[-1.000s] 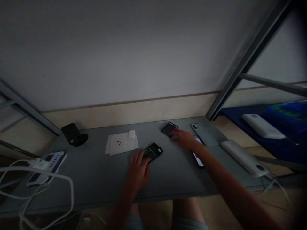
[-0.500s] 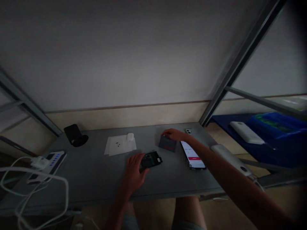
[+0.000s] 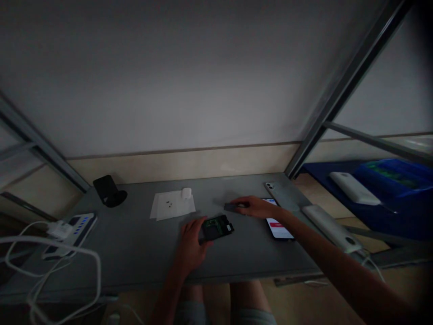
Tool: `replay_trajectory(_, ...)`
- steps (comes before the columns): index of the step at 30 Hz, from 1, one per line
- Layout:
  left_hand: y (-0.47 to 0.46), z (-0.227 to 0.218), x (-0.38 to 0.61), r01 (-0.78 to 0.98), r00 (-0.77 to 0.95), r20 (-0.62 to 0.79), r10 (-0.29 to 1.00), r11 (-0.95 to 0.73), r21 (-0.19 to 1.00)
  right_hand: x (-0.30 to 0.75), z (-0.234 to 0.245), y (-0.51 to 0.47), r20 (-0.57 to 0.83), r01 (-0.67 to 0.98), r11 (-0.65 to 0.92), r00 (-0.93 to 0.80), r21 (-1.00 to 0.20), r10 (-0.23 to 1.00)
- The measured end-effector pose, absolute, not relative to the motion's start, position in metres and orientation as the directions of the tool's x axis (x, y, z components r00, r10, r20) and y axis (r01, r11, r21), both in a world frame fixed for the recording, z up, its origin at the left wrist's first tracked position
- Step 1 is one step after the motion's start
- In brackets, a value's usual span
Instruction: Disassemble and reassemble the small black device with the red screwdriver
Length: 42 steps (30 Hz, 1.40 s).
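Note:
My left hand (image 3: 193,241) is wrapped round the left end of a flat black device (image 3: 218,227) with a green circuit board showing on its upper face. The device is held low over the desk. In my right hand (image 3: 252,207), fingers closed, is a small dark grey panel (image 3: 231,207), seen nearly edge-on. It is a short way behind the device and apart from it. A phone with a lit screen (image 3: 280,229) lies partly behind my right forearm. Several tiny dark pieces (image 3: 169,204), too small to name, rest on white paper (image 3: 176,210).
On the grey desk (image 3: 135,243) are a white earbud case (image 3: 186,193), a black stand (image 3: 107,189), and a power strip (image 3: 79,230) with looping white cables. A second phone (image 3: 279,195) and a white power bank (image 3: 333,229) lie at the right. Metal posts flank the desk.
My right hand has come slightly nearer and turned the grey panel from face-on, with red marking visible, to nearly edge-on. The left hand still holds the device. The camera view has shifted slightly.

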<state>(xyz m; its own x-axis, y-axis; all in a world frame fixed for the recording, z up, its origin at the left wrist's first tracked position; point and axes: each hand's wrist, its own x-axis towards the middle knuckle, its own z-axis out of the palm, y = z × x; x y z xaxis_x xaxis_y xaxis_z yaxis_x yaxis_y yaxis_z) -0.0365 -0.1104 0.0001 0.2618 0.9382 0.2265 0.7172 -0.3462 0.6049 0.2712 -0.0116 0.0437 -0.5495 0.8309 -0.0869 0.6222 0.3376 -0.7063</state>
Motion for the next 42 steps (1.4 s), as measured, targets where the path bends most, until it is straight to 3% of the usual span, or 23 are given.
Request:
replay_trajectory(3,-0.109,-0.003,-0.037,0.729,0.238,0.219,0.946,-0.323,0.603,0.256,0.045,-0.021,-0.044,0.528,0.407,-0.649,-0.746,0.760)
replay_trajectory(8,-0.109,-0.005,-0.036,0.743,0.215,0.218,0.952,-0.304,0.596,0.238,0.042,-0.045,0.095,0.476,0.606,-0.732,-0.637,0.675)
replay_trajectory(20,-0.098,-0.026,-0.041,0.763,0.260,0.157,0.953,-0.302,0.571,0.204,0.020,-0.064,0.105,0.503,0.606,-0.710,-0.616,0.696)
replay_trajectory(27,-0.107,0.001,-0.045,0.744,0.316,0.281,0.906,-0.420,0.519,0.214,-0.002,-0.085,0.215,0.648,0.576,-0.552,-0.497,0.806)
replay_trajectory(31,-0.079,0.009,-0.088,0.871,0.112,0.375,0.920,-0.273,0.409,0.227,-0.013,-0.089,0.263,0.705,0.532,-0.464,-0.469,0.846)
replay_trajectory(35,-0.040,0.010,-0.137,0.949,0.007,0.260,0.966,-0.089,0.304,0.234,-0.011,-0.074,0.247,0.713,0.543,-0.485,-0.443,0.839)
replay_trajectory(42,-0.017,0.019,-0.148,0.950,0.111,0.107,0.988,-0.137,0.280,0.230,0.009,-0.050,0.213,0.668,0.547,-0.518,-0.505,0.829)
